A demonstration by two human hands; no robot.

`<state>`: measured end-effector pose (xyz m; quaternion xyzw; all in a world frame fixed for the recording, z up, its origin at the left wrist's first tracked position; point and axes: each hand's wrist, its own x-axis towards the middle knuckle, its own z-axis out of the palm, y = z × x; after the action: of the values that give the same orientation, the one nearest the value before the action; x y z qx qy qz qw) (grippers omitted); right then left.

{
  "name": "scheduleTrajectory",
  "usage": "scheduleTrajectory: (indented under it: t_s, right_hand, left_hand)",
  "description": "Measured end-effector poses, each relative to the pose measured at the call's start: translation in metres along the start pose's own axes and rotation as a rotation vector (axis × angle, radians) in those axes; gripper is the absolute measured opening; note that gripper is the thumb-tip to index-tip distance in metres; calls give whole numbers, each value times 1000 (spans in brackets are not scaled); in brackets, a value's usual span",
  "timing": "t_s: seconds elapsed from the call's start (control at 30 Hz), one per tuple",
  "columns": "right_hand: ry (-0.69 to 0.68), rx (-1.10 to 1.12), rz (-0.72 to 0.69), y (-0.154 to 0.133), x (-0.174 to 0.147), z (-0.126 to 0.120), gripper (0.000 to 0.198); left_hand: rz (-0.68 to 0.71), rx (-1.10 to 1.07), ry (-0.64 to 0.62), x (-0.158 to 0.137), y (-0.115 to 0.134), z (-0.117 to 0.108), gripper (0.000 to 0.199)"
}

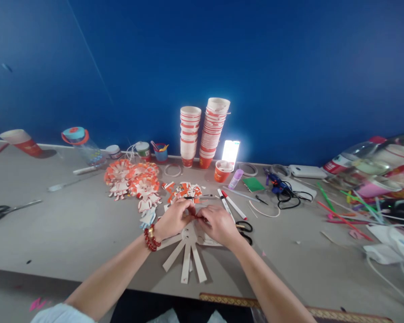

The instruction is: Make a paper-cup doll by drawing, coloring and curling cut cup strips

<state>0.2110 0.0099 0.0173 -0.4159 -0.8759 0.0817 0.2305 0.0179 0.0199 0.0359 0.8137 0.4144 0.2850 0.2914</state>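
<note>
A paper cup cut into strips (pixel 186 258) lies splayed on the table in front of me, its white strips fanned toward me. Over its far part, my left hand (pixel 175 219) is closed in a pinch, with a red beaded bracelet at the wrist. My right hand (pixel 218 223) meets it from the other side, fingertips pressed together. A small dark red bit shows between the two sets of fingertips, too small to name. Black-handled scissors (pixel 245 232) lie partly under my right hand. Just beyond my hands are orange and white paper scraps (pixel 185 190).
Two tall stacks of paper cups (pixel 190 134) stand by the blue wall, near a lit phone (pixel 230 152). Paper figures (pixel 134 179) are heaped left. Markers (pixel 234 205), a glue stick (pixel 235 178) and a blue glue gun (pixel 276 180) lie right. Bottles and cables crowd the far right.
</note>
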Motion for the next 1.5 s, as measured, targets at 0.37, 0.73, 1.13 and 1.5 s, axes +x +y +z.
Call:
scheduleTrajectory:
  t_s: [0.37,0.73,1.13,1.5]
  right_hand:
    - [-90,-63,39,-5,1,-4,8]
    - [-146,-104,30,-9,3,-5,5]
    - [-214,-79,33,-6,2,-3,5]
    - [-170,-39,30,-1,1,-4,7]
  left_hand:
    - [52,84,11,-1,-7,7,17]
    - [110,93,-25,-2,-6,8,19]
    - [100,92,-26,-3,-8,14,22]
    - [106,145,-30,-3,-8,12,19]
